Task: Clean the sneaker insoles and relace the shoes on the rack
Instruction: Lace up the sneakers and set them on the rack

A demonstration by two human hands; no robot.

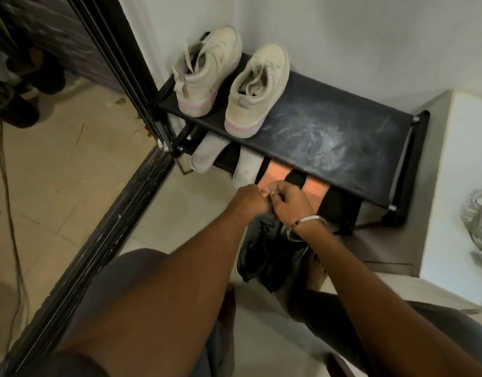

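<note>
At the centre of the frame the left hand (252, 198) and the right hand (291, 204) meet, knuckles almost touching, just above a dark sneaker (269, 251) that sits below them toward the lower middle. Both hands are curled closed, fingers bunched as if pinching something small between them; what they pinch is too small and blurred to tell. A thin bracelet (312, 220) circles the right wrist.

Above the hands stands a black shoe rack (343, 137), its top shelf dusty and scuffed. Two pale sneakers (257, 91) rest on the left end of that shelf, heels toward the camera, laces loose. Two whitish insoles (207, 156) lean side by side against the rack's lower front edge, just left of the hands. Behind the hands, on the lower shelf, an orange-and-black item shows; its kind cannot be told.

A black door frame (120, 63) runs diagonally down the left side, and a white ledge (457, 186) fills the right edge.
</note>
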